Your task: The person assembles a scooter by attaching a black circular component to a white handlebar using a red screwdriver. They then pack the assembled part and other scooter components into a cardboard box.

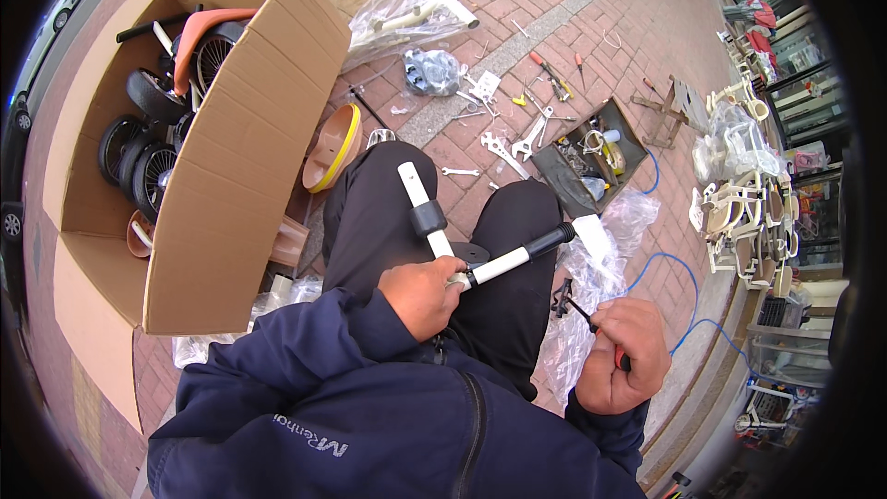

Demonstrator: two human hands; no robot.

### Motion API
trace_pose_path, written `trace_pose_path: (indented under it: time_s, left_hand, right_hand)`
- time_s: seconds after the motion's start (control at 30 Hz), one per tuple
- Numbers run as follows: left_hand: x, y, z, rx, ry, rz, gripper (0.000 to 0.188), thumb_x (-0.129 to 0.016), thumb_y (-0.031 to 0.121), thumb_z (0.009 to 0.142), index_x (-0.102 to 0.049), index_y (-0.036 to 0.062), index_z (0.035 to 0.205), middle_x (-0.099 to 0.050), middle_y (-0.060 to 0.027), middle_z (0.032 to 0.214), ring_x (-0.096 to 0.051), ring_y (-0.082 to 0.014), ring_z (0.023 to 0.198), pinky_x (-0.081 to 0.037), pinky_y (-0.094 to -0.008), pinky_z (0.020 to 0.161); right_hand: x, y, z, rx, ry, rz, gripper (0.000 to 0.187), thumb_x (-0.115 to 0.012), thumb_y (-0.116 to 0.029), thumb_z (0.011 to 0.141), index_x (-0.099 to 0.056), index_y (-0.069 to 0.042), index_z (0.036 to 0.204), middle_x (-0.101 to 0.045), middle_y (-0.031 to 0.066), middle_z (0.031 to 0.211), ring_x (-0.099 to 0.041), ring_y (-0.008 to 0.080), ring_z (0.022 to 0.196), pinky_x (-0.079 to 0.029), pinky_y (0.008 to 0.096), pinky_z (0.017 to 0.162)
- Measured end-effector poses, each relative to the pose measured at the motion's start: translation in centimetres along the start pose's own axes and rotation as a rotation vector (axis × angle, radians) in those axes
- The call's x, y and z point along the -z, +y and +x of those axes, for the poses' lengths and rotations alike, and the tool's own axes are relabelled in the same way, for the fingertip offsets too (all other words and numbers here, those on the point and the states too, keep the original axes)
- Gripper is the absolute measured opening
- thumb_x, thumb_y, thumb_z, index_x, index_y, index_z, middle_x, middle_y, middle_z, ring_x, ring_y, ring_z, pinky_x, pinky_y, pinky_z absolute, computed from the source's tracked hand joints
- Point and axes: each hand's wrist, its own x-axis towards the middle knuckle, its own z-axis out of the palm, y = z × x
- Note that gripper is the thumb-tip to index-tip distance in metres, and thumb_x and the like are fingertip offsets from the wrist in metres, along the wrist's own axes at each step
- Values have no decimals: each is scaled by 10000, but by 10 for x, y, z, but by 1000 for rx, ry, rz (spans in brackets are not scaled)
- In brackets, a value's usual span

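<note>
My left hand (418, 294) is closed around the joint of a white tubular frame (502, 264), which rests over my lap. Its two arms spread in a V: the left arm carries a black collar (428, 218), and the right one ends in a black ribbed sleeve (552, 238). A dark round disc (469, 253) shows between the arms. Held apart from the frame, on the right, my right hand (630, 344) grips a screwdriver (580, 311) with a red and black handle. By its tip is a small black part (560, 298); whether they touch is unclear.
A big cardboard box (245, 176) with small wheels stands at left, a yellow-rimmed bowl (334, 150) beside it. Ahead lie wrenches (531, 134), screwdrivers (552, 76) and an open toolbox (605, 152). Clear plastic (582, 314), a blue hose (688, 268) and white plastic parts (748, 212) are at right.
</note>
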Motion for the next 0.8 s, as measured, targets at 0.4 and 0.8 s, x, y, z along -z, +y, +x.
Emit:
trace_pose_path:
  time_s: [0.4, 0.8]
  left_hand:
    - [14, -28, 0, 173, -30, -199, 305, -689, 273, 925, -666, 6, 1070, -738, -210, 955, -706, -401, 915, -548, -464, 816]
    - [3, -38, 17, 270, -175, -1105, 267, -687, 90, 927, -683, -61, 1147, -661, 0, 793, -565, -45, 695, -455, -250, 623]
  right_hand:
    - [-113, 25, -26, -246, -455, -5, 172, -781, 1, 772, -692, -9, 918, -652, 144, 880, -664, 337, 770, -544, 398, 692]
    - [-129, 7, -22, -396, -485, -235, 117, -740, -7, 766, -636, -38, 811, -622, 138, 813, -643, 350, 707, -522, 423, 629]
